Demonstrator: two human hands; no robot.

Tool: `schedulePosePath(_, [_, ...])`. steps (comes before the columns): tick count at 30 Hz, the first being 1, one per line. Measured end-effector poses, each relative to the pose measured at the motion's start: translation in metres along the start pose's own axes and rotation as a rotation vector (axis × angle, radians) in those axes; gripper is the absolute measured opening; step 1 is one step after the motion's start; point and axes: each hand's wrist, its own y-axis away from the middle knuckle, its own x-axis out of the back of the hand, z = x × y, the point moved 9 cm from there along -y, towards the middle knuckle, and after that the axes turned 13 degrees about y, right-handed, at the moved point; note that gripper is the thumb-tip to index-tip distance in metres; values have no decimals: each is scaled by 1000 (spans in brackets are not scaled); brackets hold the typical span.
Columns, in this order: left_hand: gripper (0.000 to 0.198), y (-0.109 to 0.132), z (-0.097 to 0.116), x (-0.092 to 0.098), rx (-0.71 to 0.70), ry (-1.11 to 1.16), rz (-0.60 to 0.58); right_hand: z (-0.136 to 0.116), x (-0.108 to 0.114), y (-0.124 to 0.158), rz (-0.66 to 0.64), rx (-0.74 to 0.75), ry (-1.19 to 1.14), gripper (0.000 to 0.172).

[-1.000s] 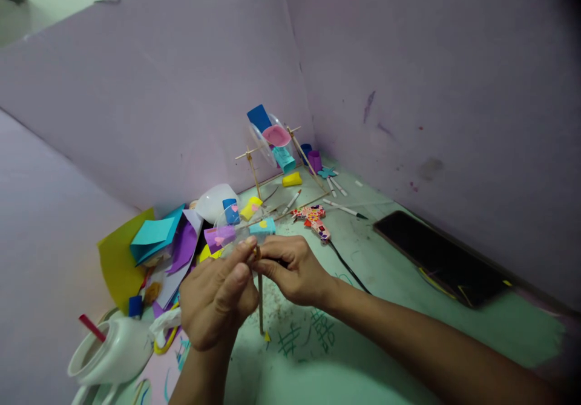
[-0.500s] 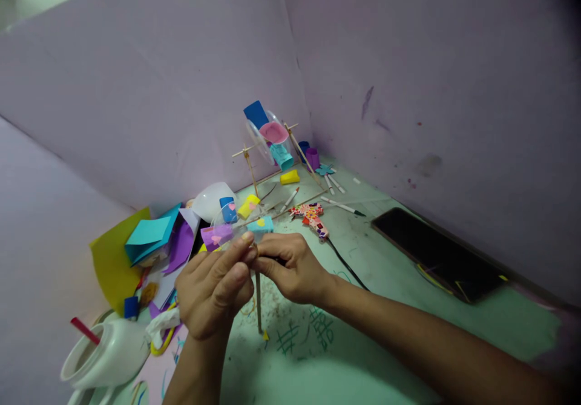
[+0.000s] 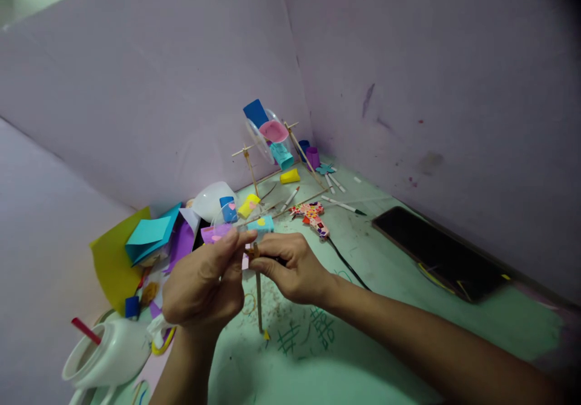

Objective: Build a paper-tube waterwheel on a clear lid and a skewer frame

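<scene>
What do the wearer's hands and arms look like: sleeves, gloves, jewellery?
No gloves or rings show on the left hand or the right hand. The left forearm and right forearm are bare too, with no sleeve, watch or band up to the picture's edge. No markings or cables that I can make out.

Lilac panels meet in a far corner — the left panel (image 3: pixel 149 90) plain, the right panel (image 3: pixel 431 90) smudged with purple marks. A pale green tabletop (image 3: pixel 399 278) below, scribbled with green pen; dim, even light.
</scene>
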Motion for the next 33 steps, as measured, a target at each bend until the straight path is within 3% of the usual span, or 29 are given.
schedulePosePath(5, [71, -7, 43, -3, -402, -259, 36, 1, -1, 1, 1, 4, 5, 17])
schedulePosePath(8, [75, -7, 53, -5, -495, -349, 26, 1, -1, 1, 5, 2, -4, 16])
schedulePosePath(14, [51, -11, 49, -7, -453, -246, -58, 0, 0, 0, -4, 4, 4, 17])
schedulePosePath(18, [45, -17, 45, -4, -431, -94, -86, 3, -2, 0, -22, -15, 19, 18])
schedulePosePath(23, [46, -28, 44, -10, -411, 131, -324, 5, -2, 2, 1, -16, 16, 15])
schedulePosePath(26, [50, -37, 48, -11, -413, 210, -401, 3, 1, 2, 31, 7, 17, 20])
schedulePosePath(30, [56, -46, 46, -20, -270, 295, -499, 4, -2, 1, -18, -16, 22, 22])
schedulePosePath(33, [51, -46, 38, -28, -108, 295, -525, 3, -2, 1, -25, -20, -14, 19])
